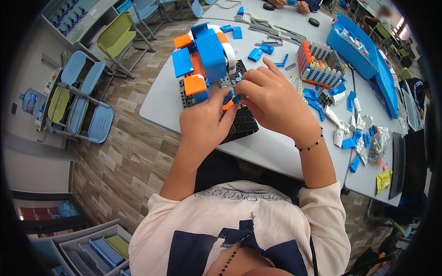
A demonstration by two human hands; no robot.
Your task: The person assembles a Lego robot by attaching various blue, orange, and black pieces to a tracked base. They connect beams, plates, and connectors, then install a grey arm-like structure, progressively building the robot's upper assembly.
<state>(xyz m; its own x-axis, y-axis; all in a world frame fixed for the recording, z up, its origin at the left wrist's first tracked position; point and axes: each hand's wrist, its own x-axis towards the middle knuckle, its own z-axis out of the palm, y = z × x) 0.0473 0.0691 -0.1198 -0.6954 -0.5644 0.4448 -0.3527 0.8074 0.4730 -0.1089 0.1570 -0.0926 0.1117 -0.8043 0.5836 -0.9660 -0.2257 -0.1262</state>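
The small blue connector piece (236, 98) is pinched by the left hand (200, 121) and right hand (277, 99), each grip narrow, over the black ribbed base (245, 125) beside the blue-and-orange brick model (212, 54) on the table (159, 99). Square alignment and even thumb pressure appear advisable.

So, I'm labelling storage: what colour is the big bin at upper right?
The bin is blue; the head view shows it best.

This looks like a classroom for construction kits, with light-blue chairs (100, 125) left of the gripping hands (202, 122), loose building pieces (351, 102) to their right and another person's hands (303, 7) beyond.
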